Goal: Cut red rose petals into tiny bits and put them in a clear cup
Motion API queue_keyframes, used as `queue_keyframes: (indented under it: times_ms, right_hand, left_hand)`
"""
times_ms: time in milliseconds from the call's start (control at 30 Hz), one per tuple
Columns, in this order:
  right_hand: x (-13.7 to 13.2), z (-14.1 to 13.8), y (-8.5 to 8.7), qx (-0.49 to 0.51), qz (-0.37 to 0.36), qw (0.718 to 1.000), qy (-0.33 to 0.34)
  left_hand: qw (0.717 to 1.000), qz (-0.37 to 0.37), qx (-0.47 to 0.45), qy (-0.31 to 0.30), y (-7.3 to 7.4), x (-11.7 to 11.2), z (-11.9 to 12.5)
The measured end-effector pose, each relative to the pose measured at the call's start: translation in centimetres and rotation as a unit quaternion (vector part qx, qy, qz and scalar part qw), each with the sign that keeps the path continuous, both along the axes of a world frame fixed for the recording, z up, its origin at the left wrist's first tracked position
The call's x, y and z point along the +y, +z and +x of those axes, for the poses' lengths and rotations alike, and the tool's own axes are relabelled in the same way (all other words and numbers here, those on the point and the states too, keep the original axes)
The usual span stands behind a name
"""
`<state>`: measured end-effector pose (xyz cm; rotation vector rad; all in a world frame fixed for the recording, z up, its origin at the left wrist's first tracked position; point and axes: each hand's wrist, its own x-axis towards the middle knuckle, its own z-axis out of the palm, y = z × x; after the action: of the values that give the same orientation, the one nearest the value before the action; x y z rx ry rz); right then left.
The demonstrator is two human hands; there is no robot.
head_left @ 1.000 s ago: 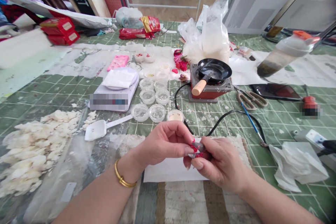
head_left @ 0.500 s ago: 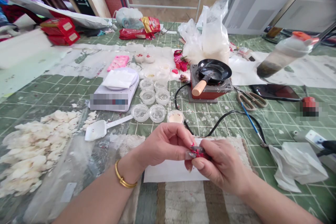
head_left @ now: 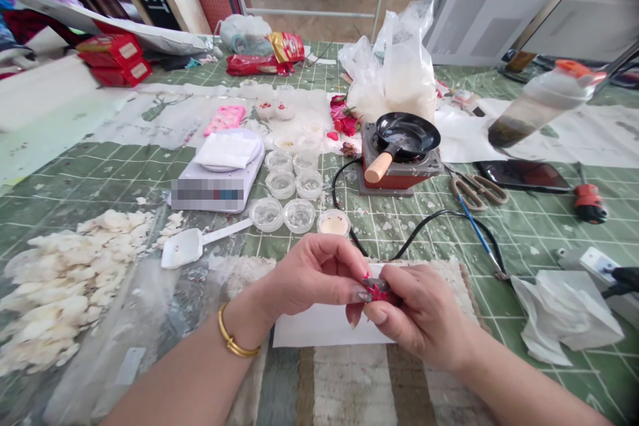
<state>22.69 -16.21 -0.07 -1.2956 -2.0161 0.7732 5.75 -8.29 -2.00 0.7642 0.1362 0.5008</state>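
Observation:
In the middle of the view, over a sheet of white paper [head_left: 329, 326], my two hands meet at the fingertips. My left hand [head_left: 319, 273], with a gold bangle on its wrist, pinches ragged red petals [head_left: 378, 291] between thumb and fingers. From the other side, my right hand [head_left: 424, 313] has its thumb and curled fingers closed on the same petals. Dark grey patches show beside the red, and I cannot tell whether they are nails or part of the flower. Just beyond my left hand stands a small cup of cream-coloured wax or paste [head_left: 333, 222].
Several clear cups [head_left: 299, 214] stand ahead, near a white scoop [head_left: 184, 246] and a scale [head_left: 214, 173]. White flakes [head_left: 74, 273] lie left. A small pan [head_left: 407, 135] rests on a hot plate [head_left: 399, 180]; its black cord crosses the table. Scissors [head_left: 479, 192] lie right.
Both hands stay in nearly the same place. The fingertips have shifted slightly, and the red petals between them show a little more spread out.

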Motion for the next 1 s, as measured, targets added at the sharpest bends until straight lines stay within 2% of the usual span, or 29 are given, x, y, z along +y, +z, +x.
queue_keyframes:
  times_ms: [200, 567, 867, 1000]
  right_hand:
    - [0.04, -0.08, 0.07, -0.028, -0.005, 1.0, -0.012]
    - [0.13, -0.12, 0.01, 0.021, 0.018, 0.999, 0.016]
    - [0.09, 0.09, -0.23, -0.044, -0.009, 0.999, -0.024]
    - [0.11, 0.04, -0.43, -0.031, 0.026, 0.999, -0.025]
  left_hand:
    - [1.0, -0.009, 0.007, -0.002, -0.09, -0.17, 0.27]
    - [0.999, 0.004, 0.041, -0.001, -0.12, 0.04, -0.08]
    - [0.999, 0.004, 0.038, 0.02, 0.04, 0.09, -0.04]
    - [0.998, 0.015, 0.049, 0.022, 0.01, 0.03, -0.14]
